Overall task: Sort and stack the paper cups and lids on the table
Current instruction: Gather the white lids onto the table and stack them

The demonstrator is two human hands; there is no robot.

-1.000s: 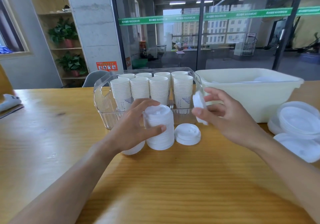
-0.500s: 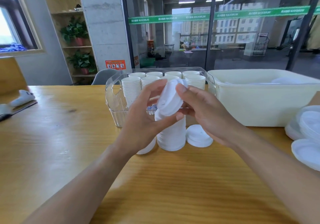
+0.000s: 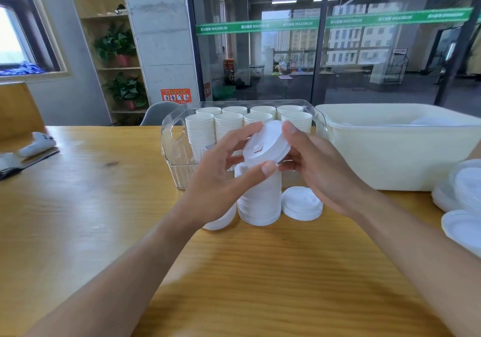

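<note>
A white lid is tilted above a tall stack of white lids on the wooden table. My left hand pinches the lid's left and lower rim between thumb and fingers. My right hand holds its right rim with curled fingers. One loose lid lies flat to the right of the stack, and another lid lies partly hidden under my left wrist. Behind, a clear bin holds several stacks of paper cups.
A cream plastic tub stands at the right behind my right hand. Larger white lids are piled at the table's right edge. A white object on a dark pad lies at the far left. A grey chair stands behind the table.
My right hand carried the lid from the right over to the stack top, and my left hand rose from the stack's side to take the lid's other rim. The camera shifted slightly.
</note>
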